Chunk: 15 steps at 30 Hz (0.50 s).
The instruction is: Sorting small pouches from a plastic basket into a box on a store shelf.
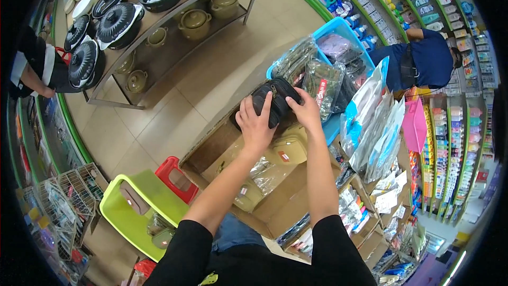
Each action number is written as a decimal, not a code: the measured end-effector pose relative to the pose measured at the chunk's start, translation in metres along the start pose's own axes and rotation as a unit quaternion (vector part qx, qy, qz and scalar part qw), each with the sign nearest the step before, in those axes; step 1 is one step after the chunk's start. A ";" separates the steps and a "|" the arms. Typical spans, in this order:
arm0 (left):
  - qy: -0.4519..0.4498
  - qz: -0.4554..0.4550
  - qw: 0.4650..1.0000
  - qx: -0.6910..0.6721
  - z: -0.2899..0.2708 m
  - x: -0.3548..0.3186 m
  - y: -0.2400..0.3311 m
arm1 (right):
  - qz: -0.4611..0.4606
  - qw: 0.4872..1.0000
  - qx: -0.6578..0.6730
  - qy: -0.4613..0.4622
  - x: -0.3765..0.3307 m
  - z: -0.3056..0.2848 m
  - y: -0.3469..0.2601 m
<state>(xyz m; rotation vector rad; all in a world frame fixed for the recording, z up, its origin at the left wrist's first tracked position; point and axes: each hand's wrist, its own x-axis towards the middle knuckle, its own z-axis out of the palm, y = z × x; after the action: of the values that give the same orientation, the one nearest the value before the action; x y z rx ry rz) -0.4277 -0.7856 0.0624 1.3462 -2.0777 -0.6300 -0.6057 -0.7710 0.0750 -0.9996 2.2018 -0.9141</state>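
The left hand [256, 125] and right hand [308, 110] clasp a black pouch [279, 91], seemingly light, soft and slightly slick, at the cardboard box's [286, 205] far corner, its rounded sides likely offering the surest hold.

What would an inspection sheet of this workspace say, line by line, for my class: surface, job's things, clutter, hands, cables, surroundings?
Surface: open cardboard box, in front of the person.
Job's things: black zippered pouch over the box's far end; khaki pouches inside the box, with clear plastic wrapping.
Clutter: yellow-green tub to the left, with items in it; blue crate of bagged goods beyond the box.
Hands: left hand and right hand both on the black zippered pouch.
Cables: nothing seen for certain.
Surroundings: tiled floor; rack with lidded black pots; stocked shelves; a co-worker in dark blue at right; another person partly visible at left.
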 end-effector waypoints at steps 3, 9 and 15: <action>-0.032 -0.003 0.999 -0.008 -0.012 -0.002 0.007 | -0.076 0.996 -0.018 0.046 -0.005 -0.004 0.002; -0.021 -0.012 0.999 -0.031 -0.038 -0.024 -0.008 | -0.143 0.984 -0.067 0.076 -0.036 -0.012 -0.042; -0.014 -0.375 0.854 -0.360 -0.011 -0.045 -0.017 | -0.155 0.980 -0.111 0.050 -0.049 0.011 -0.043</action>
<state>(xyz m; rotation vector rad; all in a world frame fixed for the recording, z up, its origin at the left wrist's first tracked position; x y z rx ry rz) -0.3943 -0.7512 0.0496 1.6090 -1.0330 -1.5626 -0.5522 -0.7570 0.1104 -1.4629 2.3101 -0.8793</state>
